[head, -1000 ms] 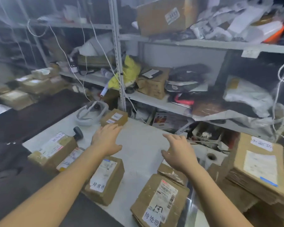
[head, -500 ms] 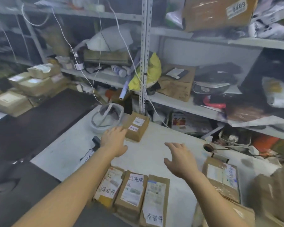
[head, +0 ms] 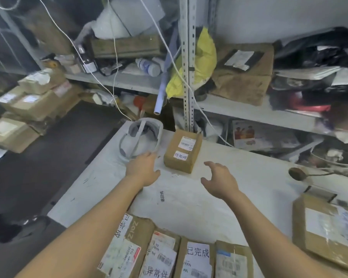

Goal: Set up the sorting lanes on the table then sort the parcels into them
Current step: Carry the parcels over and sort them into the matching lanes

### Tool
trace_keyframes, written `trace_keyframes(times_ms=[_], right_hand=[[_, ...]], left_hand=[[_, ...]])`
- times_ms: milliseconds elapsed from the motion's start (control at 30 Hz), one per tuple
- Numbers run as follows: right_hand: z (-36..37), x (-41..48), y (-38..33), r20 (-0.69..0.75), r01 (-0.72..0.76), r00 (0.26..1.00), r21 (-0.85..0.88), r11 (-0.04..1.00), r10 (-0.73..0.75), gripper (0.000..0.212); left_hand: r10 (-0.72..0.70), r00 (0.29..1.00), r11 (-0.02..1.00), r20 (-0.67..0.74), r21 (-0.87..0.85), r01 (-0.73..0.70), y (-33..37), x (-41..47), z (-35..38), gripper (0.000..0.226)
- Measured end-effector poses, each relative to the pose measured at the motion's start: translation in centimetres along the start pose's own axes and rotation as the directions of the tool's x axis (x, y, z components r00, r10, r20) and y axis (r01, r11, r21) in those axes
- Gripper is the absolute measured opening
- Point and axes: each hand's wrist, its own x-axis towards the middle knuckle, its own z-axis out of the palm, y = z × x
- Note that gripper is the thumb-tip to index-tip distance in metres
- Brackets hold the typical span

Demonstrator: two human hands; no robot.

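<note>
Small parcel (head: pixel 182 151): brown box with two white labels, lying flat near the far edge of the white desk (head: pixel 189 201), between the two hands.
Left grip (head: pixel 144 169): fingers relaxed and loose, holding nothing, just left of the small parcel.
Right grip (head: pixel 219 179): fingers spread and slightly bent, holding nothing, near the parcel's front right corner, apart from it.
Headset (head: pixel 141 137): white, at the desk's far left corner; the left fingertips may be touching its band, hard to tell.
Behind the parcel: a grey shelf post (head: pixel 188 63) stands close, with a white cable (head: pixel 209 125) and a yellow bag (head: pixel 203 63).
Near edge: row of labelled parcels (head: pixel 163 255) side by side; a larger parcel (head: pixel 327 227) at the right.
</note>
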Motion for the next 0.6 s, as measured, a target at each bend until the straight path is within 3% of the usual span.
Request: trace_keyframes(times_ms=[200, 333, 467, 600], right_hand=[[3.7, 6.3, -0.5, -0.039, -0.073, 0.996, 0.143, 0.987, 0.079, 0.057], [6.2, 10.0, -1.4, -0.041, -0.187, 0.978, 0.256, 0.948, 0.204, 0.065], [8.7, 12.6, -2.8, -0.003, -0.320, 0.933, 0.452, 0.833, 0.360, 0.071], [10.8, 14.2, -3.2, -0.016, -0.339, 0.887, 0.655, 0.675, 0.461, 0.067]], left_hand=[[0.035, 0.998, 0.978, 0.058, -0.205, -0.022, -2.3, 6.4, 4.2, 0.062], [0.014, 0.990, 0.868, 0.137, -0.494, 0.056, -2.7, 10.8, 6.8, 0.068], [0.046, 0.976, 0.744, 0.214, -0.659, 0.109, -2.9, 14.0, 8.6, 0.066], [0.067, 0.970, 0.596, 0.234, -0.789, 0.149, -3.4, 15.5, 10.4, 0.060]])
